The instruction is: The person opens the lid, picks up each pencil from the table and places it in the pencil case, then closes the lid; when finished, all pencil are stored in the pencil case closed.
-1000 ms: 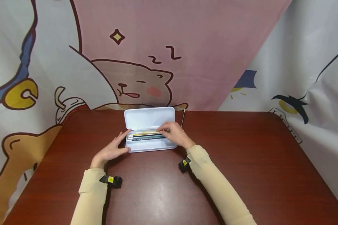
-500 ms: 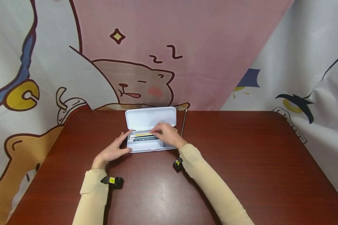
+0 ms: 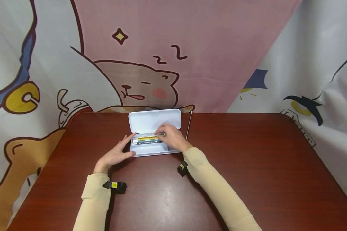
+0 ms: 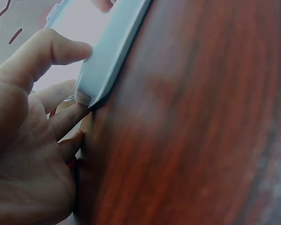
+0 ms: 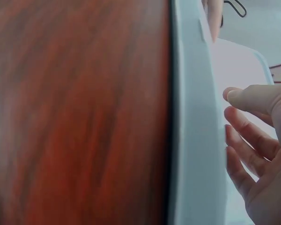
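A white pencil case point(image 3: 148, 149) lies open on the table, its lid point(image 3: 144, 121) raised at the back. Several pencils point(image 3: 144, 142), one of them yellow point(image 3: 143, 138), lie side by side in its rear part. My left hand point(image 3: 115, 156) holds the case's left end, thumb on the front rim and forefinger at the rear corner. Over the right part of the case is my right hand point(image 3: 173, 136), thumb and forefinger tips close above the pencils. In the right wrist view its fingers point(image 5: 246, 129) are loosely bent, with nothing visible between them.
A thin dark pencil-like stick point(image 3: 189, 125) with a pale end lies just right of the case, pointing to the back. Behind the brown table point(image 3: 248, 160) hangs a printed cartoon curtain point(image 3: 214, 57).
My right hand has shifted left along the pencils, then its fingertips have risen slightly; more of the yellow pencil shows. My left hand stays at the case's left end.
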`<act>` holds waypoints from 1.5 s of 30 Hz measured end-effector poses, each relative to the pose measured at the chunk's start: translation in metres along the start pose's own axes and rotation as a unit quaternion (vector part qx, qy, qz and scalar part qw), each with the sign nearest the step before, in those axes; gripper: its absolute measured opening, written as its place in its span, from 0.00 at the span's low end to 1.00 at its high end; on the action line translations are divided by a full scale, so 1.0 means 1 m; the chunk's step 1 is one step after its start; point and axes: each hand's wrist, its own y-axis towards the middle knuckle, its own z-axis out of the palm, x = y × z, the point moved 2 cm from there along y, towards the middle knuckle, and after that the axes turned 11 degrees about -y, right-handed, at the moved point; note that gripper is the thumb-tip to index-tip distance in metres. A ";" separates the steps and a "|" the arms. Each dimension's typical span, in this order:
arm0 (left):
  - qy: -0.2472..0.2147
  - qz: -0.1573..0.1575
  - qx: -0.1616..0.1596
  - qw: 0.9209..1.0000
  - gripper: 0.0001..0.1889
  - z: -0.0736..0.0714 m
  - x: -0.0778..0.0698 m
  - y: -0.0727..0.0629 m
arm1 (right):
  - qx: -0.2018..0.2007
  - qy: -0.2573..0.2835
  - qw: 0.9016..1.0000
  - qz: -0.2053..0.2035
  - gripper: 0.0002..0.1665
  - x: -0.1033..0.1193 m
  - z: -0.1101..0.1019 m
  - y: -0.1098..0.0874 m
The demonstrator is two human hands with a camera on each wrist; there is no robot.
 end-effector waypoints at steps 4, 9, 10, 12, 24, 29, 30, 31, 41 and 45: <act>0.005 -0.002 -0.003 1.000 0.44 0.000 0.000 0.000 | -0.031 0.025 0.999 0.007 0.06 -0.009 -0.009 -0.008; 0.002 0.004 0.001 1.000 0.44 0.002 -0.001 0.000 | -0.061 0.061 0.996 0.019 0.05 -0.023 -0.020 -0.021; 0.000 0.003 0.002 1.000 0.44 0.002 -0.001 0.000 | -0.065 0.066 0.995 0.021 0.05 -0.026 -0.022 -0.023; -0.007 0.003 0.004 1.000 0.44 0.001 -0.002 0.000 | -0.073 0.076 0.994 0.025 0.05 -0.030 -0.026 -0.027; -0.020 0.008 0.009 1.000 0.44 -0.001 -0.003 -0.002 | -0.125 0.081 0.984 0.092 0.10 -0.053 -0.047 -0.048; -0.024 0.009 0.010 1.000 0.44 -0.001 -0.003 -0.002 | -0.120 0.085 0.981 0.126 0.14 -0.062 -0.046 -0.054; -0.025 0.009 0.010 1.000 0.44 -0.001 -0.003 -0.002 | -0.121 0.086 0.980 0.131 0.14 -0.063 -0.046 -0.055; -0.025 0.009 0.009 1.000 0.44 -0.001 -0.003 -0.002 | -0.121 0.086 0.979 0.137 0.15 -0.064 -0.046 -0.056; -0.026 0.007 0.008 1.000 0.44 -0.001 -0.003 -0.001 | -0.081 0.047 0.968 0.231 0.22 -0.068 -0.034 -0.059; -0.026 0.010 0.008 1.000 0.44 0.000 -0.002 -0.001 | -0.084 0.054 0.962 0.254 0.24 -0.069 -0.030 -0.058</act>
